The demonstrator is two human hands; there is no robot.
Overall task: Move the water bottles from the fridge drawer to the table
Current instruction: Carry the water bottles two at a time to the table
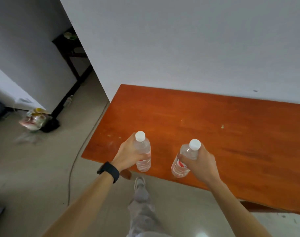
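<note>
The left grip [128, 152] is curling round a water bottle [143, 152], the right grip [203, 162] round a second bottle [180, 165], both above the near edge of the surface [214, 125]. Likely keeping them upright for standing them down.

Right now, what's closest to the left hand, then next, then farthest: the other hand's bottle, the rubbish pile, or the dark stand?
1. The other bottle: just right of the left hand, over the table.
2. The rubbish pile: on the floor, far left.
3. The dark stand: back left, farthest away.
</note>
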